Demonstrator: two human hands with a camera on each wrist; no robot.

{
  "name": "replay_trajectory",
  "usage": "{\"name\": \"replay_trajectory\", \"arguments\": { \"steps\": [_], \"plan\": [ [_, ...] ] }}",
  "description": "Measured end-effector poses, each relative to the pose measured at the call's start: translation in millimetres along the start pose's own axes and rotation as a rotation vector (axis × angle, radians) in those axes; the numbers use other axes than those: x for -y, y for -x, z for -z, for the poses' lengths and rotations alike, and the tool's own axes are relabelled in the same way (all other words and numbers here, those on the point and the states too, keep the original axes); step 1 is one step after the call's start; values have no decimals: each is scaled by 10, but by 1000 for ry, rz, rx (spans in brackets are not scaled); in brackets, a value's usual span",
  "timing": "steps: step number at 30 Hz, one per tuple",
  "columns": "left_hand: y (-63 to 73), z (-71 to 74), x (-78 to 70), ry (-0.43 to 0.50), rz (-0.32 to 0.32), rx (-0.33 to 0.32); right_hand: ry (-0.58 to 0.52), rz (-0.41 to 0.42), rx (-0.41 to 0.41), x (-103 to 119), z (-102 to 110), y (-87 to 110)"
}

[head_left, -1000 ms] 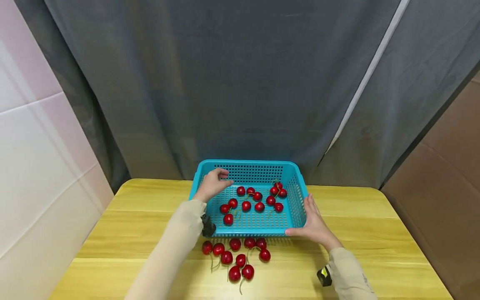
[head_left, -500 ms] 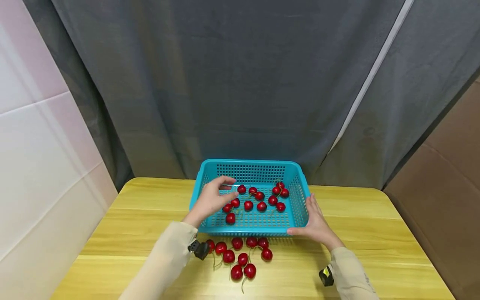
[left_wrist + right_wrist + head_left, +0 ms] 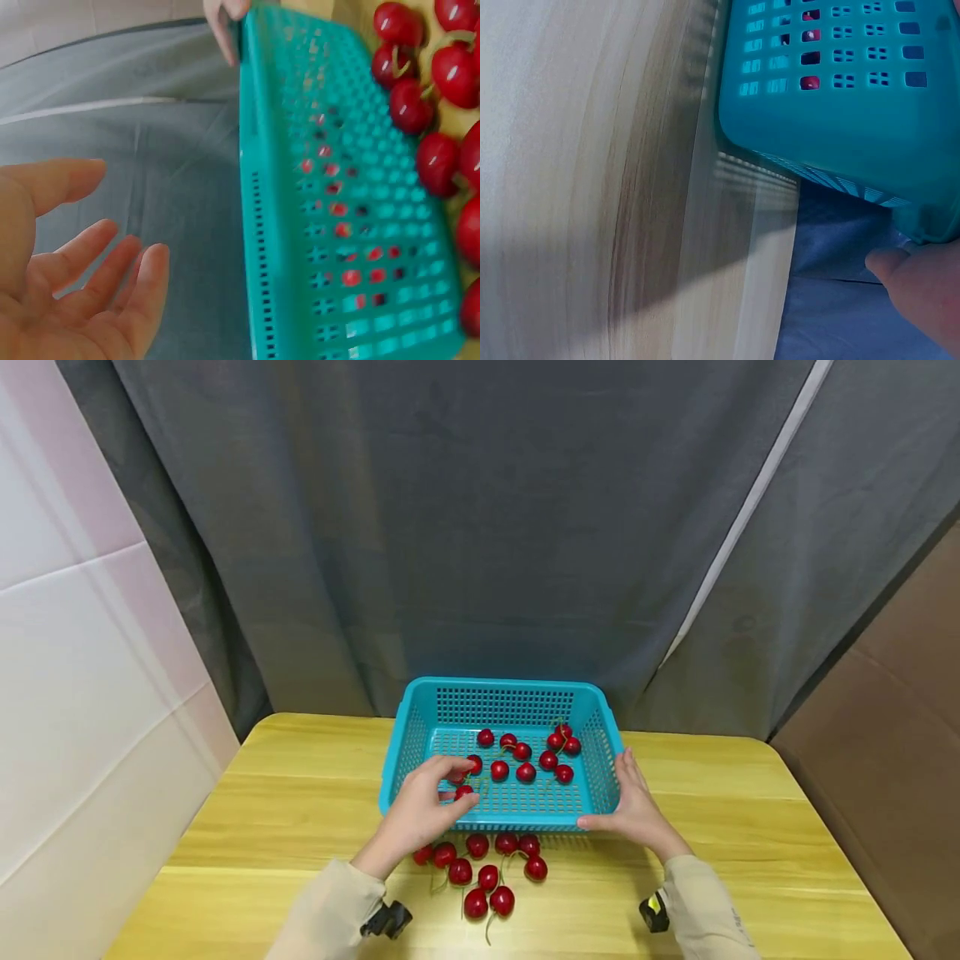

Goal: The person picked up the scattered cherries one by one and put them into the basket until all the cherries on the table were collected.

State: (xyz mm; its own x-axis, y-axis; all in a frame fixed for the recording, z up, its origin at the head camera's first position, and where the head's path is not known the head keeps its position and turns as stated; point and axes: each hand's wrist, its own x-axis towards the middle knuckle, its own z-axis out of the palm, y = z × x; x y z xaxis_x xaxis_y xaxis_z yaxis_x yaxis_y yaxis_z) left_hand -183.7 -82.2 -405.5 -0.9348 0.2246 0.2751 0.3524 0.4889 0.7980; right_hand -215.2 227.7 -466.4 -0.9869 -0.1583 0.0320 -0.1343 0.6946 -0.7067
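A blue plastic basket point(image 3: 510, 821) with perforated walls stands on the table, several red cherries point(image 3: 526, 772) scattered inside it. My left hand point(image 3: 423, 808) hovers over its front left part, thumb and fingers spread apart, partly covering a few cherries. Nothing lies between those fingers in the left wrist view, where the hand point(image 3: 90, 300) is beside the basket point(image 3: 270, 210). My right hand point(image 3: 633, 817) holds the basket's front right corner, thumb on the front rim and fingers along the right side. Only part of that hand point(image 3: 926, 292) shows in the right wrist view.
Several stemmed cherries point(image 3: 502, 901) lie on the wooden table point(image 3: 720, 827) just in front of the basket. A grey curtain point(image 3: 480, 527) hangs behind the table. A white panel point(image 3: 90, 635) stands at the left, a brown panel point(image 3: 892, 710) at the right.
My left hand has moved from the basket's back left toward its front left, coming over the cherries there. The right hand stays at the corner. The view has shifted slightly.
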Motion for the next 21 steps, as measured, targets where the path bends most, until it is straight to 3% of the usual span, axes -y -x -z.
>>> {"name": "replay_trajectory", "arguments": {
  "steps": [14,21],
  "plan": [
    [465,-322,207,-18,21,12,-2,1,-8,-2,5,-9],
    [660,-477,337,16,84,32,-4,2,-7,2,1,-9]
  ]
}}
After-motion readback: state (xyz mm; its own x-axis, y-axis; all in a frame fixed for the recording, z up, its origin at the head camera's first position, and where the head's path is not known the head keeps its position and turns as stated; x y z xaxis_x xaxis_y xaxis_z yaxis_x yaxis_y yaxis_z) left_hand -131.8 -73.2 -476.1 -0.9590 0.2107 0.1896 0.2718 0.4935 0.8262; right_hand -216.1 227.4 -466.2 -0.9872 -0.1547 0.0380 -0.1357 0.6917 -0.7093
